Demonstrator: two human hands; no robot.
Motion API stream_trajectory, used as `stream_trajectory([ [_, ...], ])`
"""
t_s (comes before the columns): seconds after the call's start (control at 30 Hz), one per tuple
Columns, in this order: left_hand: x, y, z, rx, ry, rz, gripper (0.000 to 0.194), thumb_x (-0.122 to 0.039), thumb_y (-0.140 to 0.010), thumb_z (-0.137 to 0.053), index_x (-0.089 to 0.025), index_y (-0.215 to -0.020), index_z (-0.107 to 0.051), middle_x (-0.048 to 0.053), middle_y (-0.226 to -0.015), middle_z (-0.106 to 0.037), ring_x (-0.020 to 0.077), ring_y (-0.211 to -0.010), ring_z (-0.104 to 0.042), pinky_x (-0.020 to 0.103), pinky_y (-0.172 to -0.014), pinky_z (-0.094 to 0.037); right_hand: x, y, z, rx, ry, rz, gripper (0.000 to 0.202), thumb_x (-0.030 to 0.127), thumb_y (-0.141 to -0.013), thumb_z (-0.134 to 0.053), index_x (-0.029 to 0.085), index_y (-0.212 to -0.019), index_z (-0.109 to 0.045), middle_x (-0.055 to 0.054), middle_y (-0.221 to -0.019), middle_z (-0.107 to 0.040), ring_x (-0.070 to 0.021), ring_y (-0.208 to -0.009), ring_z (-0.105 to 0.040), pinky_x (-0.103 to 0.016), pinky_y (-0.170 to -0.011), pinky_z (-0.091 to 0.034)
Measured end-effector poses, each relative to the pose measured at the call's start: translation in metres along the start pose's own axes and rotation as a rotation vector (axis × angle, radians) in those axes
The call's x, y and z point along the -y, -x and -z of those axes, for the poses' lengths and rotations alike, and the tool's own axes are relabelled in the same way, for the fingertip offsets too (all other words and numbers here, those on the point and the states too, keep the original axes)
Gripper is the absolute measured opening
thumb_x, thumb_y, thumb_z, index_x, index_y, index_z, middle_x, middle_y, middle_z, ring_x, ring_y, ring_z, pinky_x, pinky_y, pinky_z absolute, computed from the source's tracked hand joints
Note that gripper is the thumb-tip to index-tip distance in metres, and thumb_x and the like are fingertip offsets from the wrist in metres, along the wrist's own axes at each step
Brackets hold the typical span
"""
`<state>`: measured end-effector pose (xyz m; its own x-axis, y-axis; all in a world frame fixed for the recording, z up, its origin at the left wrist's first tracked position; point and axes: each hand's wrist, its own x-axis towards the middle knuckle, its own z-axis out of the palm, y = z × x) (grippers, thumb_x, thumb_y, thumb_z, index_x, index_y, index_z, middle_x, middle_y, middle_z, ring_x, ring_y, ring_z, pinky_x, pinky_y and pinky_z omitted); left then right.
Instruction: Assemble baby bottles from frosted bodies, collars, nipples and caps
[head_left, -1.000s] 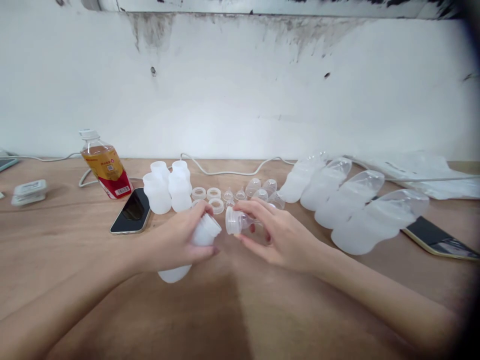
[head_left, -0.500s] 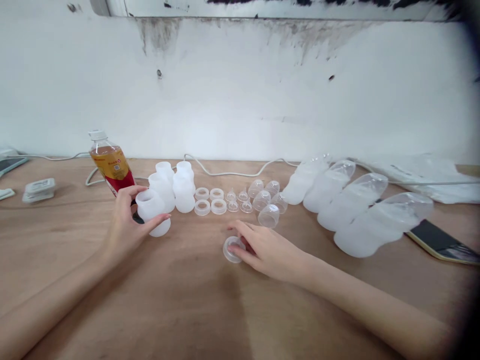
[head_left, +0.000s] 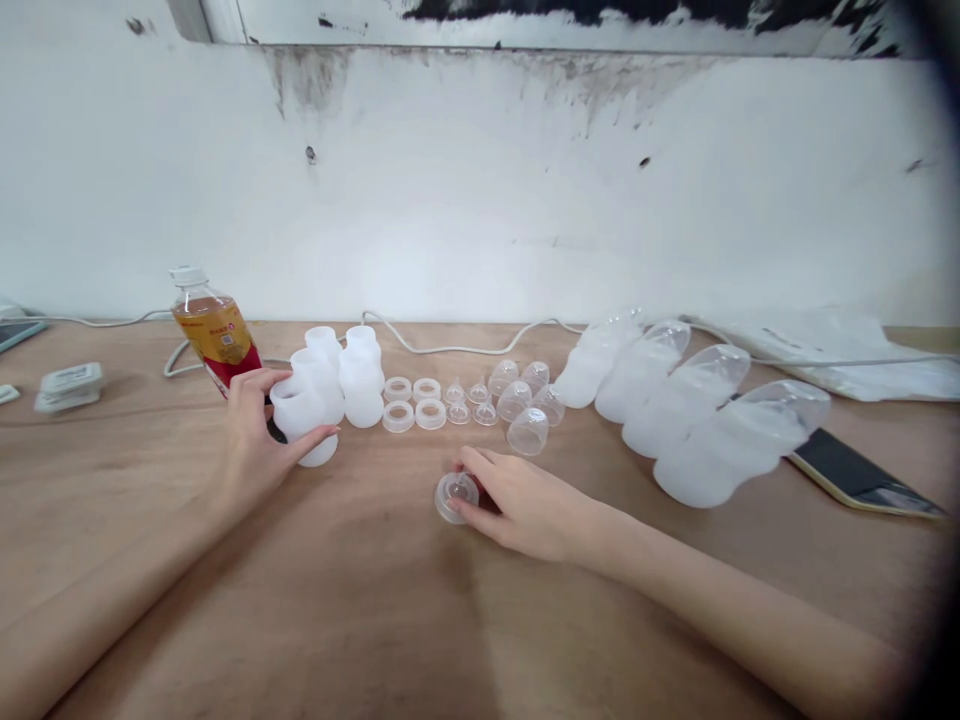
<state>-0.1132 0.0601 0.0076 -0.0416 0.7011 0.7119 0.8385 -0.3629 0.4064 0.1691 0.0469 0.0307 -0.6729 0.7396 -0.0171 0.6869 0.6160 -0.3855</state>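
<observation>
My left hand (head_left: 259,425) is wrapped round a frosted white bottle (head_left: 319,452), the front one of a group standing upright. My right hand (head_left: 517,500) has its thumb and fingers on a translucent ring with a clear nipple (head_left: 454,497) in it, low at the table's middle. Behind it lie several white rings (head_left: 430,414), several clear nipples (head_left: 484,412) and several clear domed caps (head_left: 528,431). On the right, several frosted bottles with clear caps (head_left: 705,460) stand in a slanting row.
A drink bottle (head_left: 217,335) stands behind my left hand. A white cable (head_left: 465,350) runs along the wall. At the right are a dark phone (head_left: 862,470) and plastic bags (head_left: 825,345). A small white stack (head_left: 69,386) sits at the left.
The view has shifted slightly. A nipple now shows inside the ring at my right fingertips, where my fingers covered the ring's middle before. My left hand keeps its grip on the bottle.
</observation>
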Motion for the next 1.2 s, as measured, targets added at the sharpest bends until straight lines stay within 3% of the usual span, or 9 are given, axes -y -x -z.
stream_trajectory([
  [0.13, 0.001, -0.002, 0.001, 0.019, -0.049, -0.044, 0.064, -0.041, -0.064, -0.066, -0.027, -0.116, -0.030, 0.006, -0.113, -0.036, 0.0305, -0.109, -0.040, 0.043, -0.076, -0.048, -0.001, -0.001, 0.000, -0.009, 0.009, -0.009, 0.016, 0.033, -0.084, -0.038, 0.018, -0.089, -0.040, -0.004, -0.076, -0.057, -0.0166, -0.065, -0.054, -0.027, -0.057, -0.038],
  [0.27, -0.027, 0.002, 0.011, -0.146, -0.168, -0.257, 0.075, -0.043, -0.059, -0.070, -0.025, -0.118, -0.028, 0.009, -0.116, -0.033, 0.0323, -0.109, -0.038, 0.046, -0.082, -0.044, 0.000, -0.003, 0.001, -0.008, 0.060, 0.016, 0.014, 0.032, -0.084, -0.037, 0.019, -0.078, -0.037, -0.003, -0.072, -0.055, -0.0151, -0.060, -0.052, -0.025, -0.052, -0.035],
  [0.37, -0.065, 0.013, 0.008, 0.081, -0.179, -0.483, 0.050, -0.029, -0.072, -0.061, -0.022, -0.113, -0.034, 0.011, -0.115, -0.038, 0.0264, -0.107, -0.042, 0.041, -0.088, -0.041, 0.004, -0.006, -0.001, -0.030, 0.066, 0.011, 0.013, 0.030, -0.085, -0.036, 0.019, -0.077, -0.037, -0.003, -0.072, -0.056, -0.0155, -0.060, -0.053, -0.025, -0.052, -0.035],
  [0.4, -0.077, 0.017, 0.003, 0.267, -0.155, -0.515, 0.044, -0.029, -0.075, -0.057, -0.020, -0.112, -0.035, 0.011, -0.113, -0.042, 0.0244, -0.105, -0.045, 0.038, -0.087, -0.042, 0.005, -0.007, -0.003, -0.049, 0.062, 0.006, 0.013, 0.029, -0.085, -0.035, 0.018, -0.078, -0.038, -0.004, -0.072, -0.056, -0.0159, -0.061, -0.053, -0.025, -0.053, -0.035],
  [0.53, -0.104, 0.026, -0.028, 0.572, 0.009, -0.380, 0.041, -0.034, -0.076, -0.055, -0.015, -0.109, -0.039, 0.010, -0.103, -0.053, 0.0226, -0.095, -0.052, 0.036, -0.079, -0.046, 0.006, -0.012, -0.010, -0.117, 0.026, -0.012, 0.010, 0.025, -0.084, -0.038, 0.016, -0.083, -0.041, -0.006, -0.077, -0.058, -0.0167, -0.065, -0.055, -0.026, -0.055, -0.037],
  [0.67, -0.102, 0.020, -0.051, 0.593, 0.108, -0.236, 0.026, -0.019, -0.077, -0.053, -0.018, -0.101, -0.044, 0.005, -0.094, -0.057, 0.0193, -0.087, -0.055, 0.033, -0.073, -0.047, -0.001, -0.018, -0.014, -0.169, 0.002, -0.018, 0.011, 0.020, -0.084, -0.038, 0.014, -0.089, -0.044, -0.008, -0.079, -0.059, -0.0169, -0.069, -0.056, -0.026, -0.058, -0.038],
  [0.9, -0.082, 0.006, -0.062, 0.587, 0.105, -0.179, 0.030, -0.025, -0.077, -0.055, -0.019, -0.104, -0.042, 0.004, -0.099, -0.058, 0.0186, -0.086, -0.057, 0.032, -0.073, -0.047, -0.014, -0.024, -0.012, -0.296, -0.163, -0.174, 0.014, 0.020, -0.088, -0.029, 0.016, -0.086, -0.042, -0.005, -0.074, -0.059, -0.0138, -0.063, -0.055, -0.025, -0.057, -0.038],
  [1.0, -0.074, 0.007, -0.066, 0.572, 0.087, -0.182, 0.026, -0.025, -0.080, -0.051, -0.017, -0.103, -0.042, 0.006, -0.099, -0.057, 0.0190, -0.085, -0.057, 0.033, -0.074, -0.046, -0.014, -0.023, -0.011, -0.317, -0.047, -0.261, 0.016, 0.027, -0.088, -0.030, 0.016, -0.086, -0.041, -0.007, -0.074, -0.060, -0.0163, -0.063, -0.057, -0.026, -0.055, -0.038],
  [1.2, -0.076, 0.008, -0.066, 0.557, 0.021, -0.292, 0.018, -0.021, -0.084, -0.043, -0.018, -0.102, -0.043, 0.005, -0.096, -0.055, 0.0193, -0.087, -0.054, 0.032, -0.073, -0.046, -0.017, -0.024, -0.011, -0.201, 0.255, -0.337, 0.023, 0.031, -0.089, -0.030, 0.012, -0.093, -0.043, -0.013, -0.081, -0.063, -0.0247, -0.072, -0.062, -0.029, -0.055, -0.039],
])
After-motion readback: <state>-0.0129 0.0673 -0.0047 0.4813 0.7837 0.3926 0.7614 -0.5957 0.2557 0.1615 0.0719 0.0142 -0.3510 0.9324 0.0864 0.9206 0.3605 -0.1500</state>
